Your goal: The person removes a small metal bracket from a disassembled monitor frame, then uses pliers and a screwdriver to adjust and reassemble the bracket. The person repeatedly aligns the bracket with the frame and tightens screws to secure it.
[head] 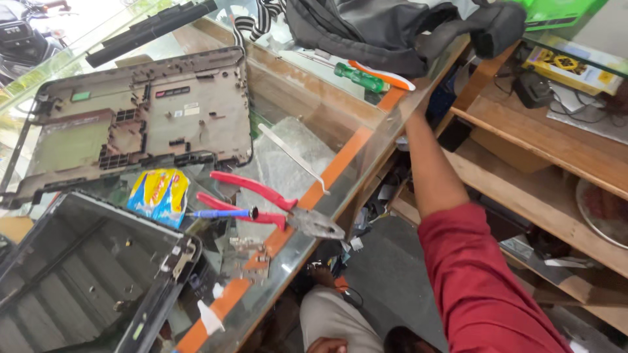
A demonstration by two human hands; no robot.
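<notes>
My right arm in a red sleeve (484, 274) reaches forward to the edge of the glass counter (340, 167). Its bare forearm (428, 167) ends under the counter's edge below a black bag (392, 29), so the hand itself is hidden. At the bottom edge part of my left hand (326, 344) rests near my knee in grey trousers; its fingers are too cut off to read. On the counter lie red-handled pliers (275, 206) and a small blue-handled screwdriver (222, 213), neither touched by a hand.
A laptop bottom case (137, 121) lies at the counter's left and an open laptop lid shell (85, 268) at the near left. Between them sits a yellow and blue packet (159, 195). A green-handled screwdriver (360, 77) lies by the bag. Wooden shelves (543, 147) stand on the right.
</notes>
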